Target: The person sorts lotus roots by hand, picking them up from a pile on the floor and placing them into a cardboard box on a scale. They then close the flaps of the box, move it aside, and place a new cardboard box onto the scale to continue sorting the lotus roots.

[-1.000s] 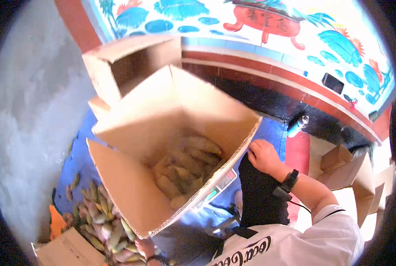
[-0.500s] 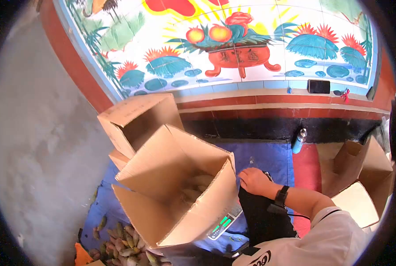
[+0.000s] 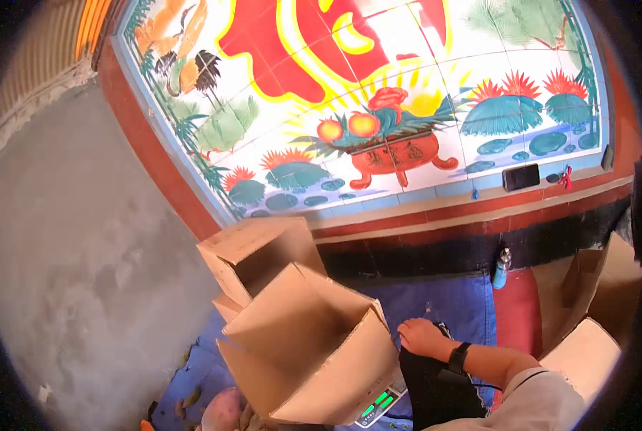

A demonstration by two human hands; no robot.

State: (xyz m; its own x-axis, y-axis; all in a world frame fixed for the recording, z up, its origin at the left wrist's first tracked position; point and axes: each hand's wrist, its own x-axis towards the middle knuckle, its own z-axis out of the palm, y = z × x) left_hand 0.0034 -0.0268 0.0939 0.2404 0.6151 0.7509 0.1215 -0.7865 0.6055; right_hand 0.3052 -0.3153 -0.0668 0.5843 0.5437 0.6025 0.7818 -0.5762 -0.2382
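My right hand (image 3: pixel 423 338) rests on the black-clad knee (image 3: pixel 436 388), palm down and holding nothing, with a dark watch on the wrist. Beside it, a large open cardboard box (image 3: pixel 342 373) sits tilted toward me on a scale (image 3: pixel 382 406) with green digits. At the bottom edge, a rounded pinkish shape that looks like my left hand (image 3: pixel 224 409) is over the brownish produce left of the box. Its fingers, and anything in them, cannot be made out.
Another open box (image 3: pixel 263 251) stands behind the large one, near the painted tile wall (image 3: pixel 400 151). A blue bottle (image 3: pixel 502 269) is by the wall's base. More cardboard (image 3: pixel 583 359) lies at right. A phone (image 3: pixel 521 177) rests on the ledge. Blue cloth (image 3: pixel 457 302) covers the floor.
The view has tilted up, so the boxes and my right hand appear lower. The pinkish shape has appeared over the produce at the bottom left. My right hand stays on the knee.
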